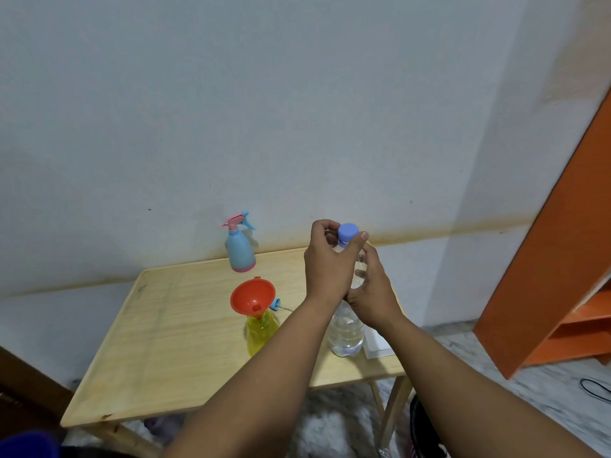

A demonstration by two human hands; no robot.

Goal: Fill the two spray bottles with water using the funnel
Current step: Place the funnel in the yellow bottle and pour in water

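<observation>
A person stands over a small pale wooden folding table [158, 342] set against a white wall, seen from a camera on their head looking down past both bare forearms.

At the right side of the table stands a clear plastic water bottle [345, 335], upright, its base on the tabletop. The right hand [372, 292] is wrapped around the bottle's upper body, holding it steady. The left hand [327, 262] is at the top of the bottle, thumb and fingers closed around the blue cap [348, 233]. Whether the cap is seated on the neck or already loose cannot be told. The two hands touch each other at the wrists.

Just left of the water bottle stands a yellow spray bottle [261, 335] with its sprayer top removed. An orange-red funnel [253, 296] sits in its open neck, the wide mouth tilted toward the camera. Just behind the funnel a small blue sprayer part [275, 305] lies on the table.

Farther back, near the wall, a second spray bottle [240, 249], blue with pink trim, stands upright with its trigger head on, well apart from the yellow one.

A white flat object [377, 345] lies at the table's right edge, beside the water bottle. An orange shelf unit [549, 279] stands to the right on the floor.
</observation>
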